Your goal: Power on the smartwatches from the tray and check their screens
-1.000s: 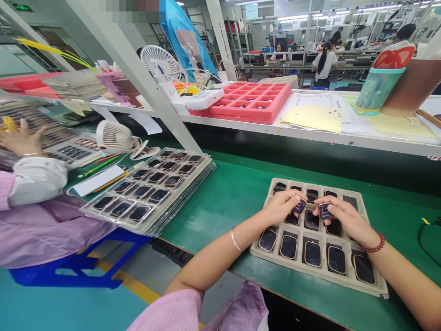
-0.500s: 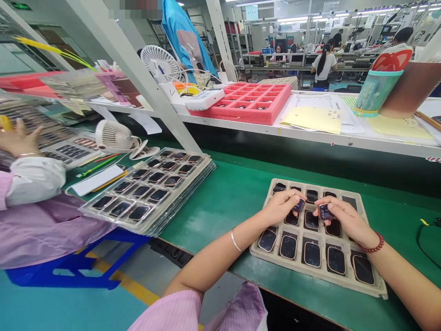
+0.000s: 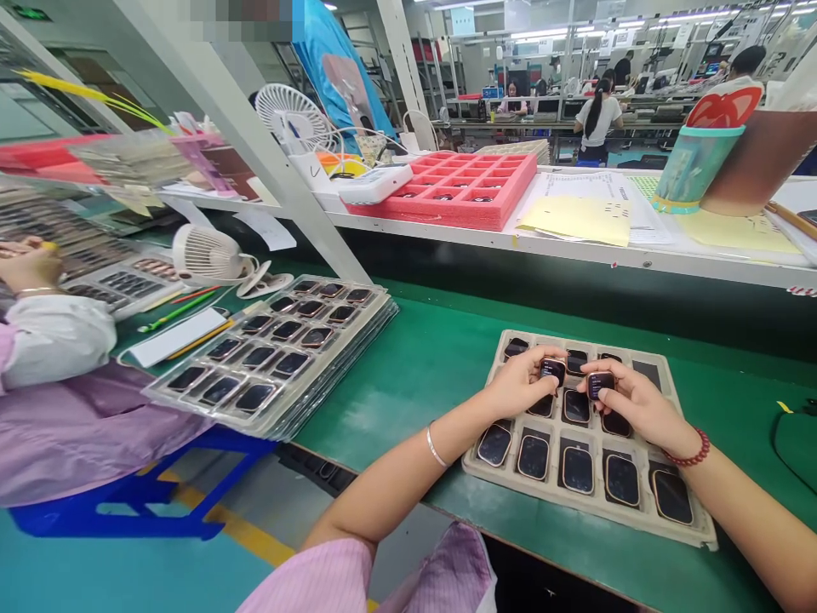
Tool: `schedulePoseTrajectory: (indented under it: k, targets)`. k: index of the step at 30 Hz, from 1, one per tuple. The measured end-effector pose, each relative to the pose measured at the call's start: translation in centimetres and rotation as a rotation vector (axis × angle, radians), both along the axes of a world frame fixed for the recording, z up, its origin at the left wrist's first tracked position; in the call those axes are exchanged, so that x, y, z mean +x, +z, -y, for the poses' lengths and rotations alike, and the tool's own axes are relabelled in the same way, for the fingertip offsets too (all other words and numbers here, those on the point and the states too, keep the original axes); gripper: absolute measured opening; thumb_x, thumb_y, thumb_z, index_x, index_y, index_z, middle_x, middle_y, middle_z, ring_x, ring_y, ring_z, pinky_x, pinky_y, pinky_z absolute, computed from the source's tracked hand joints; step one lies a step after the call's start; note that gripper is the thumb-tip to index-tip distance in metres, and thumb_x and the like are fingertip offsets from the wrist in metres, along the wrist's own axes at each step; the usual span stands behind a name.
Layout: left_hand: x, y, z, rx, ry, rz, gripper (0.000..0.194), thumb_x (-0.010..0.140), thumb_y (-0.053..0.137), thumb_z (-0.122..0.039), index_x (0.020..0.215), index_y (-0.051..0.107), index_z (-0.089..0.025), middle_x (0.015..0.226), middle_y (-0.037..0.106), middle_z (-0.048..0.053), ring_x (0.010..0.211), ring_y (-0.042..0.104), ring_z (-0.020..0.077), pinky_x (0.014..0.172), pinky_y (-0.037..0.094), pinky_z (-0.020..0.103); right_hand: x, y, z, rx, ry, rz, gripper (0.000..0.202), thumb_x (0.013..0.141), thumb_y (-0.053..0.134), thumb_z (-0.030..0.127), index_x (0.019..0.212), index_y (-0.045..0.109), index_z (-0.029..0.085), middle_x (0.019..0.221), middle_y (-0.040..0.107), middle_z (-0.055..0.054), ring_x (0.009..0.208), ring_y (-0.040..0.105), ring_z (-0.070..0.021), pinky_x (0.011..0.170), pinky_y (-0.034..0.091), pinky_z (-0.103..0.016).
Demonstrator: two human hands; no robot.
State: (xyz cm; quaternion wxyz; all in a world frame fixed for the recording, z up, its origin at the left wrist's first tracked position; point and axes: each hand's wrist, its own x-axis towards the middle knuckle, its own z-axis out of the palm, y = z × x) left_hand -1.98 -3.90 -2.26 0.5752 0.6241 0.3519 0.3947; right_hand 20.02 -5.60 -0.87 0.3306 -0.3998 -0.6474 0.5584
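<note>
My left hand (image 3: pixel 524 380) grips a small smartwatch (image 3: pixel 552 369) by its edges, its dark screen lit with text and the thumb lying on its lower part. Close beside it, my right hand (image 3: pixel 638 402) is closed on a second smartwatch (image 3: pixel 600 386), also with lit text. Both watches are held above a beige moulded tray (image 3: pixel 547 485) on the green bench. Several dark-faced watches, such as a front-row watch (image 3: pixel 578 468), sit in the tray's pockets. My hands partly cover the middle and back rows.
A stack of clear trays (image 3: pixel 319 375) with watches lies to the left, near a small white fan (image 3: pixel 204 254). A co-worker's arm (image 3: pixel 57 328) is at far left. Above the bench, a white shelf (image 3: pixel 574 252) carries a red foam tray (image 3: pixel 440 213), papers and a cup (image 3: pixel 699 170).
Both watches have been tilted so their lit screens face me more, and my thumbs have shifted on the screens. The co-worker's hand at far left has moved.
</note>
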Motion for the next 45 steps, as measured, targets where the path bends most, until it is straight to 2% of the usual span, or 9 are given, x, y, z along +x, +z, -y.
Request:
schedulePoseTrajectory:
  k: [5,11,16,21,30,45]
  targets:
    - [-0.04,0.18,0.06,0.009,-0.044,-0.011,0.021,0.082,0.056,-0.024,0.099,0.057,-0.012,0.082,0.062,0.005,0.068,0.059,0.0118,0.067,0.05,0.026,0.03,-0.08,-0.02,-0.036,0.016,-0.013,0.021,0.09,0.051,0.028,0.108,0.056,0.02,0.09,0.066,-0.006,0.064,0.053,-0.0125,0.062,0.048,-0.028]
    - [-0.06,0.16,0.0,0.044,-0.022,-0.044,0.027,0.079,0.059,-0.023,0.104,0.057,-0.013,0.088,0.061,0.006,0.068,0.059,0.011,0.067,0.049,0.025,-0.18,0.13,0.09,-0.03,0.024,-0.022,0.023,0.087,0.057,0.031,0.107,0.058,0.02,0.09,0.066,-0.006,0.067,0.054,-0.0135,0.063,0.049,-0.028]
    - [-0.03,0.19,-0.01,0.024,-0.056,0.006,0.028,0.083,0.056,-0.031,0.103,0.057,-0.012,0.09,0.061,0.008,0.077,0.059,0.0145,0.067,0.051,0.027,-0.2,0.17,0.14,-0.022,0.02,-0.01,0.023,0.091,0.051,0.036,0.104,0.058,0.019,0.087,0.066,-0.006,0.066,0.055,-0.0137,0.061,0.05,-0.029]
    - [-0.06,-0.16,-0.15,0.066,-0.042,-0.057,0.029,0.08,0.057,-0.023,0.108,0.057,-0.013,0.091,0.062,0.008,0.073,0.059,0.0129,0.07,0.051,0.028,-0.22,0.01,0.21,-0.016,0.035,0.021,0.025,0.087,0.057,0.032,0.109,0.054,0.02,0.092,0.066,-0.007,0.068,0.056,-0.0146,0.062,0.05,-0.03]
    - [-0.01,-0.05,-0.11,0.056,-0.021,-0.058,0.028,0.078,0.054,-0.015,0.106,0.057,-0.013,0.096,0.062,0.007,0.068,0.059,0.0102,0.071,0.05,0.027,-0.18,0.02,0.11,0.0,0.025,0.035,0.024,0.087,0.053,0.029,0.109,0.053,0.019,0.092,0.066,-0.007,0.07,0.057,-0.0156,0.065,0.05,-0.031]
    - [-0.03,0.17,-0.09,0.064,-0.027,-0.079,0.029,0.077,0.055,-0.014,0.105,0.058,-0.014,0.099,0.063,0.007,0.068,0.059,0.01,0.067,0.05,0.025,-0.32,0.35,0.24,0.023,0.026,0.053,0.022,0.086,0.054,0.029,0.107,0.055,0.02,0.09,0.066,-0.007,0.073,0.06,-0.0176,0.062,0.052,-0.032]
